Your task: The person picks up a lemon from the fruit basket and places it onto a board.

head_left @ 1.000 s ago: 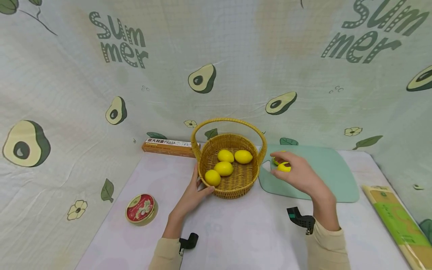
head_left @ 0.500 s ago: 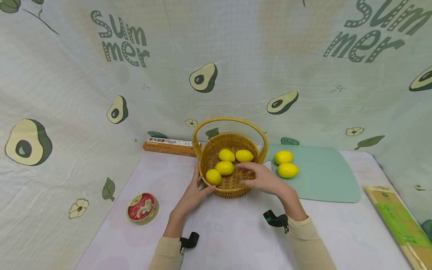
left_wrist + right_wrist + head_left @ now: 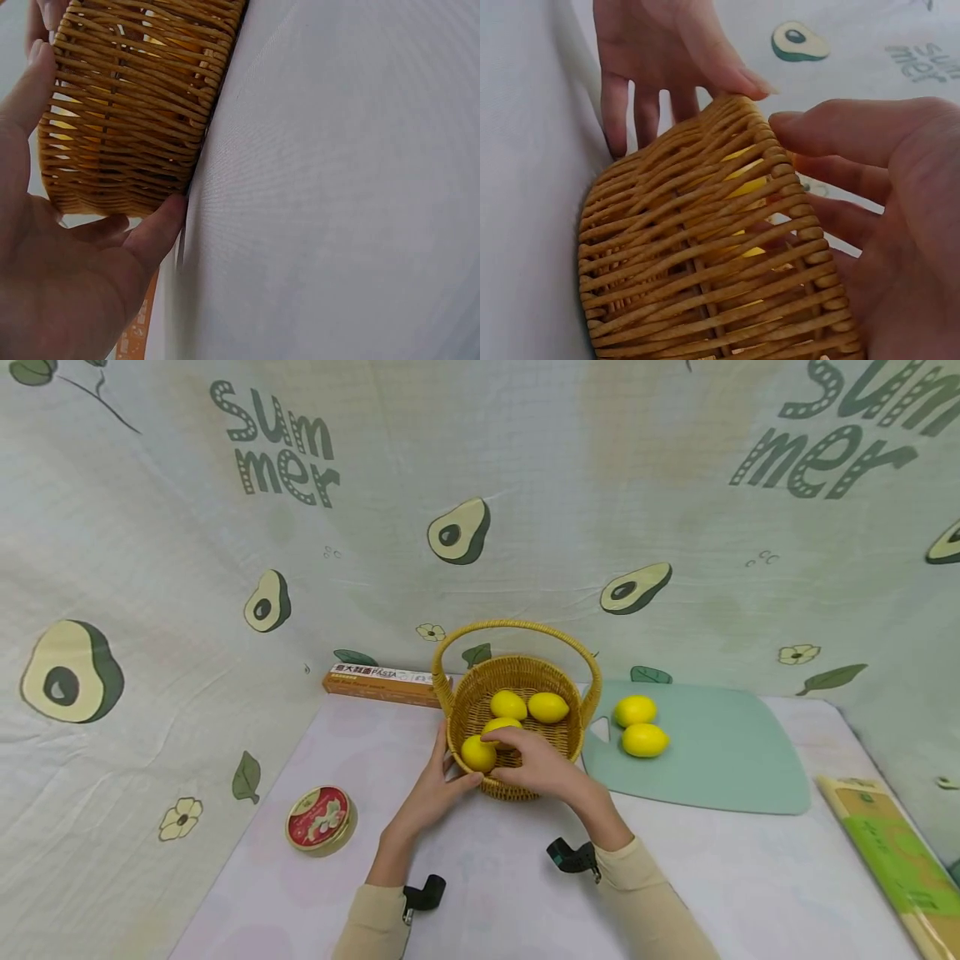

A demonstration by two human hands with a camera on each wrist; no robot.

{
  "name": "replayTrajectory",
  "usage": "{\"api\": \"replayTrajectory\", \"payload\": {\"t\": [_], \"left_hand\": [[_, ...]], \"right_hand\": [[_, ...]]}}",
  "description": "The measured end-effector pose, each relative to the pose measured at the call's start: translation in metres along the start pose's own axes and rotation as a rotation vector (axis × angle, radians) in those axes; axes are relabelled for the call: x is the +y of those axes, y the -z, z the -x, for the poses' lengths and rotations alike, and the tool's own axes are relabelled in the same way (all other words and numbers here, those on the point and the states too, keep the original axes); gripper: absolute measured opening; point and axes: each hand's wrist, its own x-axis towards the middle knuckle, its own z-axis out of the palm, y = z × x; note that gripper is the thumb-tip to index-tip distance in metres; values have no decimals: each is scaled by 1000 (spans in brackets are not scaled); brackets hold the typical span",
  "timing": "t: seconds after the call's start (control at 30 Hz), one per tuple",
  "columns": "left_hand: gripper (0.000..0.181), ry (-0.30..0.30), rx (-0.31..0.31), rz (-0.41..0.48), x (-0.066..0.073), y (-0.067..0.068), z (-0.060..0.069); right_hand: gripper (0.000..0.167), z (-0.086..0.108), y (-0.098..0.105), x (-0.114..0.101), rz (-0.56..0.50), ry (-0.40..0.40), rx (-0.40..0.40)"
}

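A round wicker basket (image 3: 517,668) with a tall arched handle stands on the table. Several yellow lemons lie inside, among them one at the front left (image 3: 478,753). My left hand (image 3: 431,797) holds the basket's left front side, thumb at the rim and fingers along the outer wall. My right hand (image 3: 543,764) reaches over the front rim, its fingers and thumb spread apart close to the front-left lemon and partly covering another behind it. In the right wrist view, the right thumb is near the woven rim (image 3: 780,180), with the fingers behind the wall.
On the right lies a mint-green cutting board (image 3: 735,743) with two lemons (image 3: 643,740) on it. A noodle packet (image 3: 892,852) is at the far right. A round red-and-gold tin (image 3: 320,820) stands at left, and a pasta box (image 3: 382,686) lies behind the basket's left side.
My right hand has left a lemon on the cutting board beside another and moved left into the basket, to the front-left lemon. My left hand has stayed at the basket's side.
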Motion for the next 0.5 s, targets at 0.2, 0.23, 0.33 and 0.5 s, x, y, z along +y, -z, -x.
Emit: {"api": "replayTrajectory", "payload": {"t": [0.2,0.23,0.33,0.5], "left_hand": [[109,-15,-4,-7,-1,0,-1],[109,-15,-5,-7,-1,0,-1],[108,-17,-6,-10,-2,-1,-1],[108,-10,1,-7,-1,-1,-1]], "right_hand": [[48,-7,-4,-1,54,-3,15],[48,-8,-5,-1,71,5,14],[51,-11,-6,-1,115,31,-1],[52,-14,-6,-1,154,20,-11]]}}
